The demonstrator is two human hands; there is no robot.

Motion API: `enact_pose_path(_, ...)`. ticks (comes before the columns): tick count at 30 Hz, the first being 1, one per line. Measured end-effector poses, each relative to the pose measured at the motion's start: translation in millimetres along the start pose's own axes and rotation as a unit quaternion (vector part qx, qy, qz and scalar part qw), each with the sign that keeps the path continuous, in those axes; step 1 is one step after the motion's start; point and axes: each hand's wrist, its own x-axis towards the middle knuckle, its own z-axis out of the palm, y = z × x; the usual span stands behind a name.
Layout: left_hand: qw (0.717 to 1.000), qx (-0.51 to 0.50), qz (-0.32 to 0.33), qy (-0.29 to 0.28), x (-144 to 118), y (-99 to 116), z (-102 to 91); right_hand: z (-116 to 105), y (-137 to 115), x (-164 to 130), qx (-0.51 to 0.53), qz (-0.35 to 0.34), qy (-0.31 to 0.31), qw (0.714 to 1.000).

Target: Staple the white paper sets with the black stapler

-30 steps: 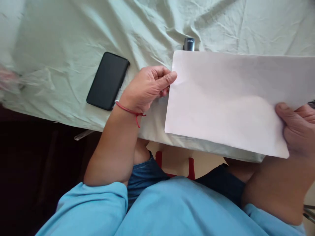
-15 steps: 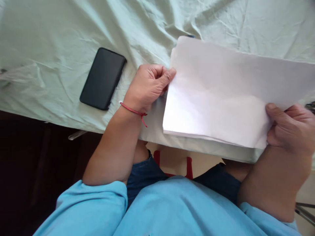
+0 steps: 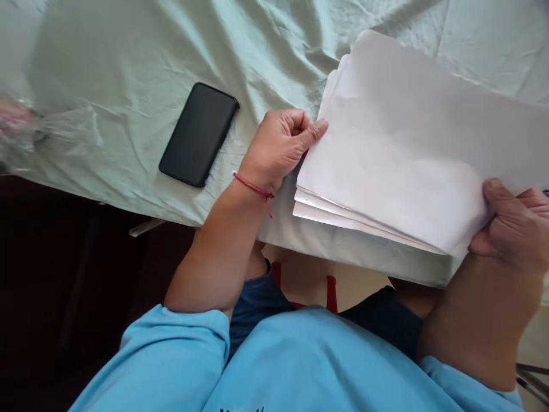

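Observation:
Several white paper sheets (image 3: 398, 131) are held in a loose stack above the cloth, their left edges fanned out. My left hand (image 3: 287, 140) pinches the stack's left edge, thumb on top and fingers curled beneath. At the lower right, my right hand (image 3: 514, 220) grips the sheets with its thumb pressed on the top one, and the paper bends there. The fingers under the paper are partly hidden. A black phone (image 3: 199, 134) lies flat to the left of my left hand.
A wrinkled pale green cloth (image 3: 141, 74) covers the table, whose front edge runs just before my lap. Crumpled clear plastic (image 3: 64, 129) lies at the far left. Part of a red chair (image 3: 331, 293) shows below the table between my legs.
The sheets have shifted right in view and their left edges have spread apart, with the top sheet's far corner farther up. Both hands keep their hold; the view has also shifted a little.

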Motion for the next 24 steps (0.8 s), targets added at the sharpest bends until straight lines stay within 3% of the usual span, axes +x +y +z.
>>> enact_pose_path(4,0.997,-0.054,-0.01,-0.059,-3,6,1.2,0,-2,2,-0.007,0.004,0.039,0.999)
enact_pose_path(10,0.999,0.029,-0.028,0.02,-4,9,3.8,-1,-10,-5,-0.141,-0.03,-0.009,0.99)
enact_pose_path(16,0.999,-0.012,-0.047,-0.013,-2,6,3.9,-2,-8,-3,-0.102,-0.064,-0.019,0.993)
enact_pose_path(19,0.999,-0.01,-0.009,-0.034,3,-4,-0.6,-1,-8,-4,-0.096,-0.055,-0.007,0.994)
enact_pose_path(24,0.999,-0.034,0.023,-0.004,11,-19,-2.7,1,-13,-8,-0.091,-0.045,0.003,0.995)
